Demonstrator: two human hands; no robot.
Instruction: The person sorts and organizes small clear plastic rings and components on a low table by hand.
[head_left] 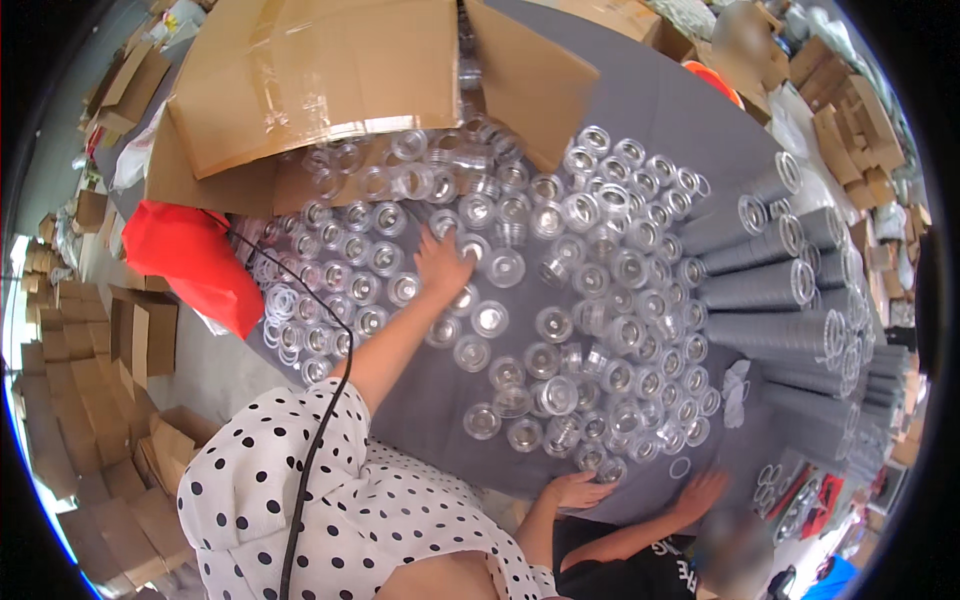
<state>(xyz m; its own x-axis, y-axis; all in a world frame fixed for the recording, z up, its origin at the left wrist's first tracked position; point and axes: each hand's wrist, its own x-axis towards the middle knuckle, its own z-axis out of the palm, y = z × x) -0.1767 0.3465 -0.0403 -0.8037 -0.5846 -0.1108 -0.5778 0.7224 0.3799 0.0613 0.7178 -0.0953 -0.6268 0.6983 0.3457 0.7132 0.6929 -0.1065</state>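
Many small clear plastic jars (490, 319) stand and lie across a grey-covered table (430, 400). My left hand (445, 265) reaches among them below the large cardboard box, its fingers apart and touching jars; no jar is visibly lifted. At the near table edge, my right hand (580, 490) lies flat with fingers stretched out, close beside a clear jar (612, 470), and holds nothing that I can see. A white ring (680, 468) rests to the right of it.
An open cardboard box (320, 80) lies tipped with jars spilling from it. A red bag (195, 265) and black cable (330, 400) are at left. Stacked clear lids or cups (760, 285) form long columns at right. A co-worker's hand (703, 495) rests at the near right edge.
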